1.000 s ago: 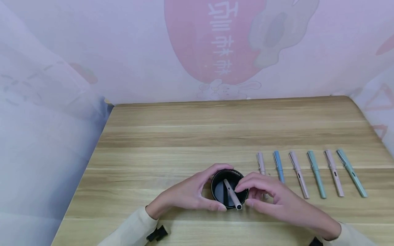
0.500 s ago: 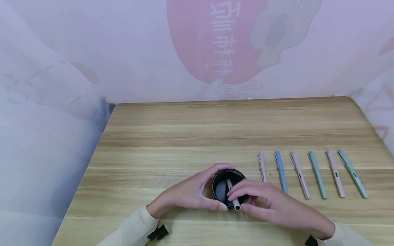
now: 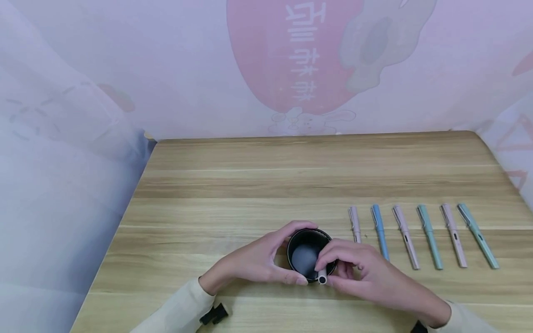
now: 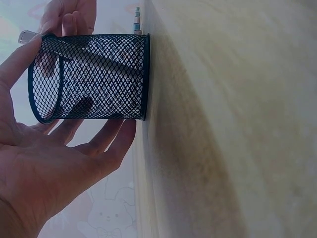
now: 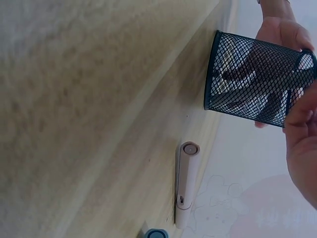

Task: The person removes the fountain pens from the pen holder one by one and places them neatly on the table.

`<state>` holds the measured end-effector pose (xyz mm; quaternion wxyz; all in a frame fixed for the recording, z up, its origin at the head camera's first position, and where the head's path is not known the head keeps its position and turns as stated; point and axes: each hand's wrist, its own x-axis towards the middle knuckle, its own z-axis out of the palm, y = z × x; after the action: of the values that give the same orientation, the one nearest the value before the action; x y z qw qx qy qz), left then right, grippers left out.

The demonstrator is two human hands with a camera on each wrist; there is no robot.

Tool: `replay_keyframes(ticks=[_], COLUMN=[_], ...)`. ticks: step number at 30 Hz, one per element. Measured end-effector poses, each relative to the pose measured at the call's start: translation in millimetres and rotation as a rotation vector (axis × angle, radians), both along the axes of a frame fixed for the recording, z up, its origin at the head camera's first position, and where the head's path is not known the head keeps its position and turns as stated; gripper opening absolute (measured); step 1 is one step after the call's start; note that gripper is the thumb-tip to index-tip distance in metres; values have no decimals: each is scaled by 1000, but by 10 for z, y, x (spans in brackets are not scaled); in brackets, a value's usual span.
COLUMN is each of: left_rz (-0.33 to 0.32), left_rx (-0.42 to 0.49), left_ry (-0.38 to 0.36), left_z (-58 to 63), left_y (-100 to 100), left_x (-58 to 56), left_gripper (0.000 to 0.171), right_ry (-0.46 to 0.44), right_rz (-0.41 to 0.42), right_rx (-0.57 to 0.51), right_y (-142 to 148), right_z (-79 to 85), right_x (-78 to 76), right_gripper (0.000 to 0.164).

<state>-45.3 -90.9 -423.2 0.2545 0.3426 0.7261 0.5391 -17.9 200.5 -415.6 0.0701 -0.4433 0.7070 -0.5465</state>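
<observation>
A black mesh pen cup (image 3: pixel 312 237) stands upright on the table. My left hand (image 3: pixel 260 260) holds it from the left, thumb at the near side and fingers round the far side. Inside the cup, a pale pen (image 3: pixel 322 277) leans against the near-right rim, its end sticking out past it. My right hand (image 3: pixel 366 273) pinches that end between thumb and fingers. Through the mesh in the left wrist view, the pen (image 4: pixel 106 64) slants across the cup (image 4: pixel 94 109). The right wrist view shows the cup (image 5: pixel 247 64) with the left hand (image 5: pixel 277 32) behind it.
To the right lies a row of capped pens: a lilac pen (image 3: pixel 354 222) partly behind my right hand, a blue pen (image 3: pixel 378 226), and several more lilac and teal pens (image 3: pixel 428 233). A printed curtain (image 3: pixel 187 69) hangs behind the wooden table (image 3: pixel 250 185).
The pen in the cup has tipped from lying across the opening to standing more steeply against the near-right rim. My right fingers have closed in on it. The left hand keeps its hold.
</observation>
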Motion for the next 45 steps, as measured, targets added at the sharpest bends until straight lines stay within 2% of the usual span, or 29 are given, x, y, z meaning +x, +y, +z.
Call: replay_keyframes(ticks=[6,10,17,24,27,32,37,45], left_rz=[2,7,7,1,1,3,5,-7], left_rx=[6,8,6,24,29,25,32,36], left_ry=[6,13,18,6,2,4,11,26], left_z=[-2,-2,-13,-36,-40,-36,-31,-40], left_y=[-2,-3,3,-6,-1,-2,-9,7], left_x=[-6,-3,-2,4,2,-3,-3,-10], left_gripper=[91,92,92,94,94,94,94,93], right_ry=[-16,-10,102,168,166,106,71,71], right_rz=[-84,-108,-115,-150,-135,-117,-123,-142], right_rx=[7,-9,-104,-191,-258,-332,-356,-384], right_y=[-12,-21,-6,-8,-22,-10,7,31], right_z=[23,32,39,140,171,195,218,295], right_x=[43,58,34,23,8,4,10,27], right_gripper=[43,44,44,28,23,25,26,24])
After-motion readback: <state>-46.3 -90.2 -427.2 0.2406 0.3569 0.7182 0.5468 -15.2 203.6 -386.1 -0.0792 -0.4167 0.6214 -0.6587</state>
